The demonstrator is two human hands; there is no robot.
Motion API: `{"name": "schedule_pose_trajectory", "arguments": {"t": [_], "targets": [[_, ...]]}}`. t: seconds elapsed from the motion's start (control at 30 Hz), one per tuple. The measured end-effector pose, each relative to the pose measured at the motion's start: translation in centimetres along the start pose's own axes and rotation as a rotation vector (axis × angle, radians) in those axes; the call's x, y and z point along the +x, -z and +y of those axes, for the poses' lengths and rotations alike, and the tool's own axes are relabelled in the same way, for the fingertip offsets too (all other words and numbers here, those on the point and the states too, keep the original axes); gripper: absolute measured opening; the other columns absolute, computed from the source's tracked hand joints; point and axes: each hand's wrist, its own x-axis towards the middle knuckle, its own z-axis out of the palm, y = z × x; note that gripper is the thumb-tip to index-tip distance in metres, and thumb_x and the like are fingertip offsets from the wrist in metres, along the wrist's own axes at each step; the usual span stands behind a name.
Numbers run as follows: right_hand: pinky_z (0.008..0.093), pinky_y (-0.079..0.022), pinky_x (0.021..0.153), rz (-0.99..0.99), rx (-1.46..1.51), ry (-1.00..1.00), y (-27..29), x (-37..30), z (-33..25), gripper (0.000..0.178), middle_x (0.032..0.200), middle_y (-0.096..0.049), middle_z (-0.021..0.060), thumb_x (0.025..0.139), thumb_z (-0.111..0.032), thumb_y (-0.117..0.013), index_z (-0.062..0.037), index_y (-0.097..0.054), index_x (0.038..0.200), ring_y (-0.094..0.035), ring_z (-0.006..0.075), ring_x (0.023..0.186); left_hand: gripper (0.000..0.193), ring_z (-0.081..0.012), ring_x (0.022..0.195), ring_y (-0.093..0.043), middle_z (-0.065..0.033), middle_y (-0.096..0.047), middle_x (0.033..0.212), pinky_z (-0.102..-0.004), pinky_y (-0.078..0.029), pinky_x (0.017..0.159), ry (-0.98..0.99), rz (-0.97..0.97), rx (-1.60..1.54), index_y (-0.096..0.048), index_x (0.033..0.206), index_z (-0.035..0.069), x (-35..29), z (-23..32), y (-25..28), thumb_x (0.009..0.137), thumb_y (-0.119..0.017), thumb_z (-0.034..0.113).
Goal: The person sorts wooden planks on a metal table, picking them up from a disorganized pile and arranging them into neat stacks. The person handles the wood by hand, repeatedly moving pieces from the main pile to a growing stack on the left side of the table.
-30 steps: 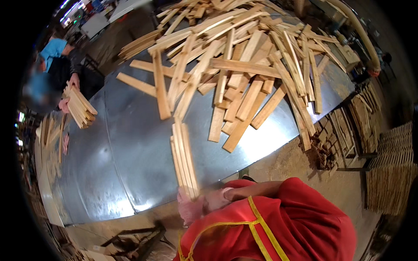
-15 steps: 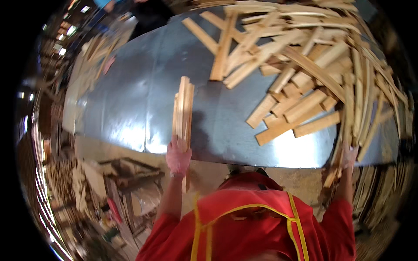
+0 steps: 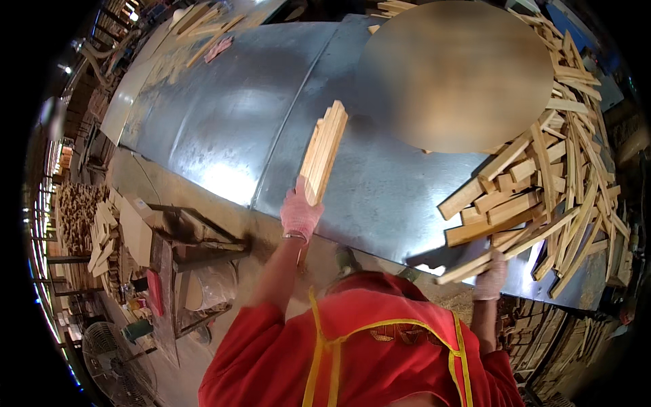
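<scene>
Your left hand [image 3: 300,214], in a pink glove, is closed around the near end of a small bundle of wooden slats [image 3: 324,150], which now stands lifted over the sheet-metal table [image 3: 224,115] and angles away from you, its far end up and to the right. Half a second ago the same bundle lay lower and more upright in the view, so it has swung toward the centre of the table while your head has turned right, bringing the big heap into sight. Your right hand [image 3: 489,278], also gloved, has come up to the near edge of the pile of loose slats [image 3: 542,197], its fingers under or against the lowest sticks; whether it has closed on one cannot be told. Judged from this, the left-hand bundle is gathered and the right hand is at the heap for more. Bare metal lies open to the left of the bundle and beyond it, with a seam running up the sheet. The near table edge sits just beyond your left wrist. Left of you, below the table, stand a cluttered workbench [image 3: 183,237] and a floor fan [image 3: 112,346].
</scene>
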Motion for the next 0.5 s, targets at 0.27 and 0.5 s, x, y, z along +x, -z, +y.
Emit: {"name": "schedule_pose_trajectory", "arguments": {"t": [0.27, 0.5], "targets": [[0.0393, -0.059, 0.08, -0.57, -0.082, -0.344, -20.7, -14.2, 9.3, 0.044, 0.104, -0.064, 0.0111, 0.089, -0.004, -0.068, -0.0007, -0.053, 0.13, -0.066, 0.025, 0.092, 0.096, -0.0393, 0.124, -0.063, -0.0204, -0.059, 0.134, -0.0478, -0.053, 0.105, 0.019, -0.028, 0.034, -0.031, 0.164, 0.018, 9.1, -8.5, 6.2, 0.084, -0.08, 0.04], [0.0417, -0.06, 0.08, -0.891, -0.587, -0.387, -35.5, -18.1, 16.2, 0.094, 0.115, -0.066, 0.0211, 0.085, -0.015, -0.074, -0.0077, -0.025, 0.165, -0.067, 0.0306, 0.099, 0.095, -0.0459, 0.127, -0.06, -0.0273, -0.058, 0.138, -0.0493, -0.051, 0.108, -0.206, -0.044, -0.332, -0.034, 0.163, 0.014, 10.8, -15.3, 3.2, 0.087, -0.076, 0.053]]}}
